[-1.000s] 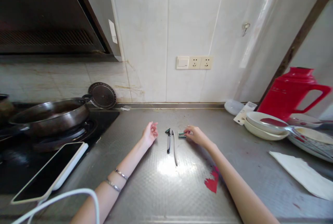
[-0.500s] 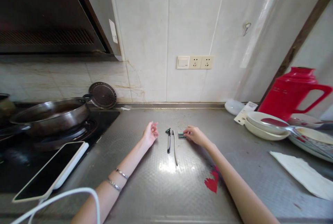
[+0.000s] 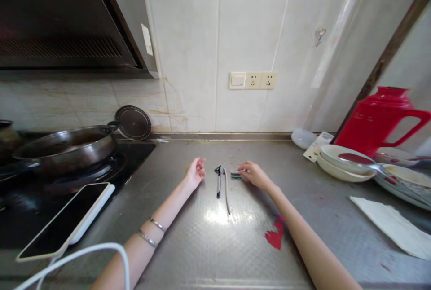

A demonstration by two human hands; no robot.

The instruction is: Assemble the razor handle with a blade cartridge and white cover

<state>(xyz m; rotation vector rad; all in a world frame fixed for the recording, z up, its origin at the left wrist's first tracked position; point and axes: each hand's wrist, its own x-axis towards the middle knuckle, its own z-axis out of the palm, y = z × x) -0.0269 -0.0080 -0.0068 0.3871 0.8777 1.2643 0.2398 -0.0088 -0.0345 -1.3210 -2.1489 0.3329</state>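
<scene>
My left hand [image 3: 195, 173] rests on the steel counter, palm turned inward, its fingers loosely bent and apart with nothing in them. To its right lies a thin dark stick-like piece [image 3: 218, 185] with a small green triangular end. Beside that is a slim grey rod [image 3: 226, 193], slightly curved, its lower end toward me. My right hand [image 3: 252, 174] has its fingertips closed at the right end of some small dark green bars [image 3: 236, 175], which lie side by side on the counter. The fingers hide that end, so the bars' kind does not show.
A pan [image 3: 70, 148] sits on the black stove, with a phone [image 3: 67, 218] and white cable [image 3: 97, 247] nearer me. A red scrap [image 3: 275, 236] lies by my right forearm. Rightward are stacked bowls [image 3: 346, 171], a red thermos [image 3: 377, 119] and a white napkin [image 3: 390, 225].
Hardly anything differs. My right hand and the green bars stay in nearly the same place, with only a very slight shift of the fingers; my left hand is still.
</scene>
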